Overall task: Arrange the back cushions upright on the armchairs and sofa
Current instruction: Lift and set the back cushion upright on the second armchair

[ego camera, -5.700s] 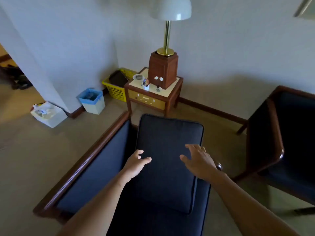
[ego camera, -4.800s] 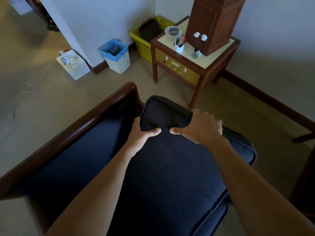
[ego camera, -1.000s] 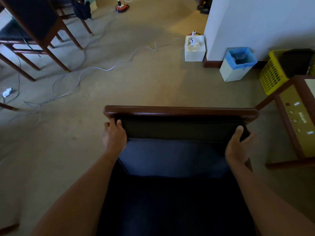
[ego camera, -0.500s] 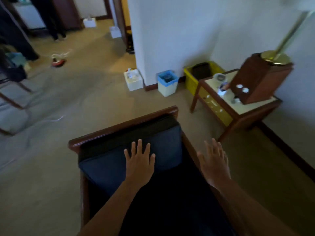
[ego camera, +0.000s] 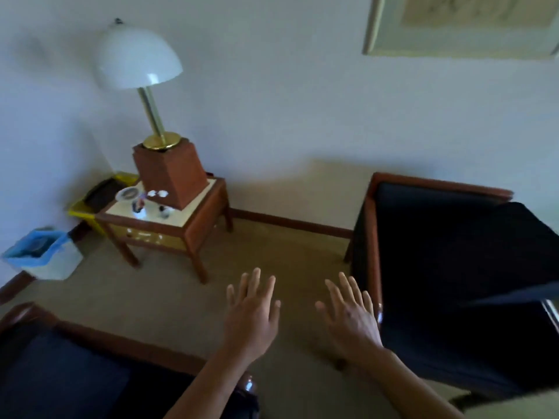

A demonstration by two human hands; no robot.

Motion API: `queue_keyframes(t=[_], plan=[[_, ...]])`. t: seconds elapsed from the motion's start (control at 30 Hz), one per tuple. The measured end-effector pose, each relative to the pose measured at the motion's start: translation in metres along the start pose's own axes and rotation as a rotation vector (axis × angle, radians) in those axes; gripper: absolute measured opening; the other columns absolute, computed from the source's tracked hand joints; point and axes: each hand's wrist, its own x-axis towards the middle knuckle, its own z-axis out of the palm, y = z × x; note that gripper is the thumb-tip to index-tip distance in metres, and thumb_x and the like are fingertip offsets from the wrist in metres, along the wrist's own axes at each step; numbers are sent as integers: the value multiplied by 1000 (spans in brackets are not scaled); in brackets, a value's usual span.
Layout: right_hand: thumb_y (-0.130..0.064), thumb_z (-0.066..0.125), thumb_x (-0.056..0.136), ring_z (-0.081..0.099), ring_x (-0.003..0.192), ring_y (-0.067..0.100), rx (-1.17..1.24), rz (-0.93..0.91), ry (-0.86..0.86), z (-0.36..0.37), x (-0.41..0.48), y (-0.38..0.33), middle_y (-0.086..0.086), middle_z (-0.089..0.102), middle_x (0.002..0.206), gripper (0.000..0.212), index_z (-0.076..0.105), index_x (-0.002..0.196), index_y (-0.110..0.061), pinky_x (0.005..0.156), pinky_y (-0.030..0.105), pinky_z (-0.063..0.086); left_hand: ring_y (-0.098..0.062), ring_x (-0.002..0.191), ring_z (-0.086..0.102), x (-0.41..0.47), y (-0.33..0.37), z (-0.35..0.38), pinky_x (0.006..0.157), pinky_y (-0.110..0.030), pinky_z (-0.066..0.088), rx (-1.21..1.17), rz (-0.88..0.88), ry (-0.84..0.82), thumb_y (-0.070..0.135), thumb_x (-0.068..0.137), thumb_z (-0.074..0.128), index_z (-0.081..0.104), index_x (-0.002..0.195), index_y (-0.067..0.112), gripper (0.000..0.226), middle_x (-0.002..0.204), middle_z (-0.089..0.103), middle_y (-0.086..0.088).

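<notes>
Fingers of the left hand (ego camera: 252, 316) and right hand (ego camera: 351, 317) spread, palms down, empty above the carpet (ego camera: 181, 300). Dark back cushion (ego camera: 472, 255) lies tilted across the right armchair (ego camera: 370, 237); another armchair (ego camera: 99, 335) lower left.

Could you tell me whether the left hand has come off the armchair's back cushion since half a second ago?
Yes. The left hand has lifted off the cushion and now hangs open over bare carpet, right of the first armchair.
</notes>
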Motion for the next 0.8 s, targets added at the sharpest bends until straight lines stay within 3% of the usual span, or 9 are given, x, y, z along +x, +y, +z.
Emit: queue_keyframes(t=[0.07,0.2,0.37,0.6,0.8], plan=[[-60,31,106,-10,161,21,11,57,28,-22,-2,59,0,-2,176,65,19,164,-33,129,48,-4,-37,165,24,26,61,23,130,-65,20,22,81,-2,46,110,44,43,164,28,57,178,28,-12],[-57,31,107,-5,162,23,28,152,54,-64,0,176,3,4,176,63,23,163,-31,130,48,1,-28,169,5,75,183,67,135,-55,7,29,171,-84,49,113,38,25,170,34,60,182,7,-4],[-56,37,106,4,162,22,49,271,92,-99,11,278,4,14,175,61,30,160,-30,130,46,10,-29,169,6,121,282,108,136,-56,9,-12,242,-180,46,114,41,28,170,31,59,182,9,-5],[-56,41,105,15,159,24,64,433,120,-144,69,406,5,26,171,61,37,157,-26,128,48,20,-26,164,24,220,385,179,130,-51,27,-56,289,-305,47,113,45,39,165,24,57,177,27,-6],[-53,43,105,23,156,27,-31,567,140,-178,156,504,7,32,167,61,38,156,-20,126,48,23,-22,155,42,321,437,259,123,-43,41,-275,155,-442,45,109,52,47,161,22,56,170,40,-2]])
